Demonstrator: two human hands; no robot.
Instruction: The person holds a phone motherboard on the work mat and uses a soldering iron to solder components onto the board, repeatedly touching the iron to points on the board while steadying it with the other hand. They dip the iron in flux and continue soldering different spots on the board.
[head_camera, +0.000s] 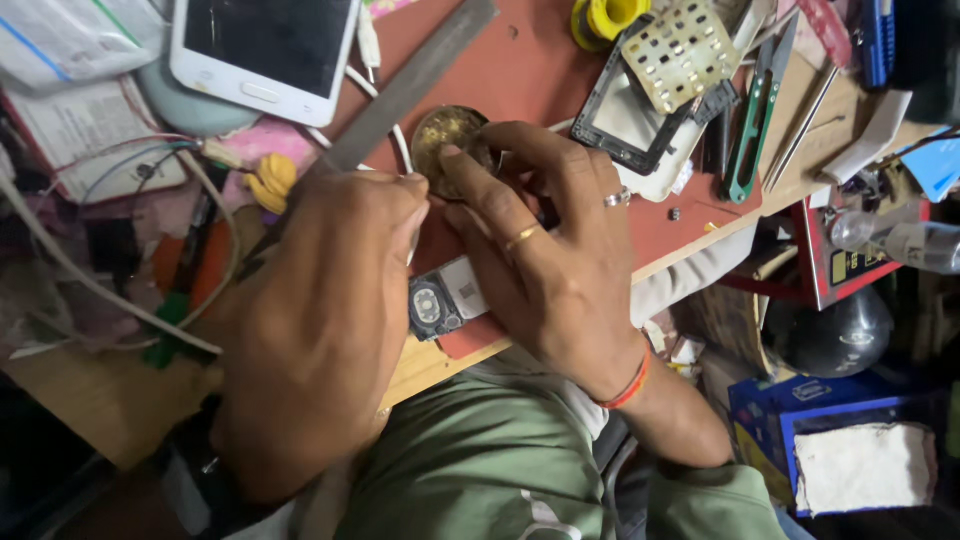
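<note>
Brass-coloured and round, a small metal disc (452, 140) sits on the red work mat (520, 70) at the centre of a cluttered bench, pinched between two bare hands seen from above. The right hand (555, 255), wearing two rings and a red thread at the wrist, curls its fingertips over the disc's right edge. The left hand (320, 300) closes against the disc's left side, thumb and forefinger pressed together at its rim; whether it also holds a fine tool cannot be told. Just below the hands lies a small white phone part with a dark camera block (440, 300). A long grey metal file (410, 85) slants up and away behind the left hand. Farther out, a white smartphone (265, 50) lies at top left, a black phone frame (635, 125) with a perforated cream keypad sheet (680, 50) at top right, and green-handled tweezers (755, 125) beside them.
</note>
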